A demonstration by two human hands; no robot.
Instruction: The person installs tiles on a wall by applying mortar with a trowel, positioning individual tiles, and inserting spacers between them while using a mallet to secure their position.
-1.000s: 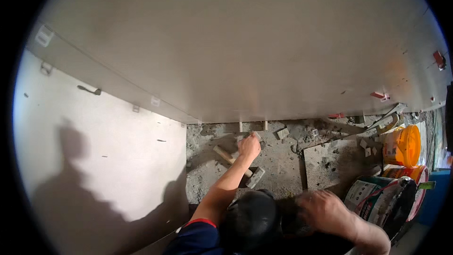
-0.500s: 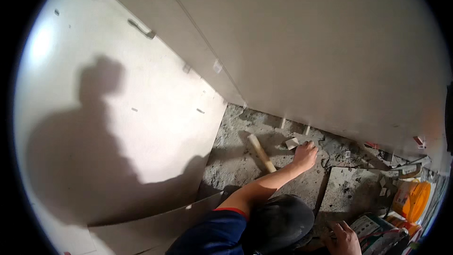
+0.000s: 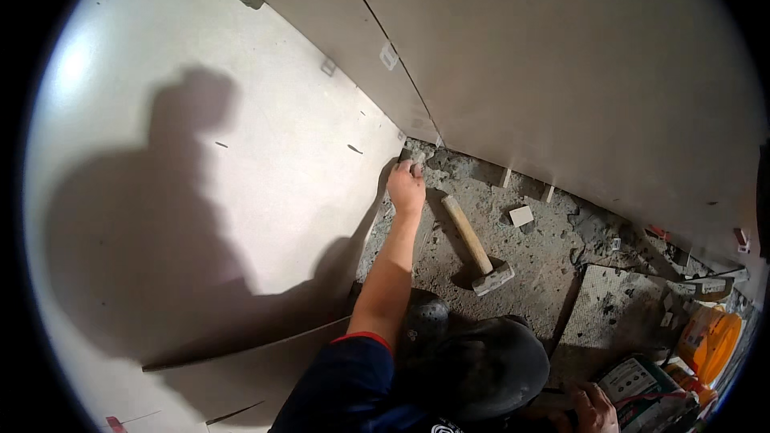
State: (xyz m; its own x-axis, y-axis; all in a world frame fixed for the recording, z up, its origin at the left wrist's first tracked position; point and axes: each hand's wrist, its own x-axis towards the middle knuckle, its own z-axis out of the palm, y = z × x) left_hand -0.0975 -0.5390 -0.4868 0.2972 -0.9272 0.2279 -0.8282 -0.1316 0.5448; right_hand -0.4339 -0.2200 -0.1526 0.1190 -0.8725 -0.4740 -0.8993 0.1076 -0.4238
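My left hand (image 3: 407,186) reaches to the corner where the pale tiled wall (image 3: 297,216) at left meets the grey tiled wall (image 3: 545,56). Its fingers are curled together near the bottom edge of the pale tile; whatever is between them is too small to name. A hammer (image 3: 467,234) with a wooden handle and a metal head lies on the rough floor, right of my left forearm. Beyond it is a small square piece of tile (image 3: 521,216). At the lower edge, my right hand (image 3: 593,409) is partly cut off, fingers bent, beside a green-and-white package (image 3: 638,385).
Two thin spacer strips (image 3: 548,193) stand at the grey wall's foot. A rough-surfaced slab (image 3: 603,313) lies on the right, near an orange tub (image 3: 711,341). A dark rounded shape (image 3: 485,365), apparently my knee, is below the hammer. A tile edge (image 3: 249,348) projects at lower left.
My left hand has moved left and away from the small tile piece to the wall corner. The hammer's head now shows. The view has shifted slightly; my right hand stays near the package.
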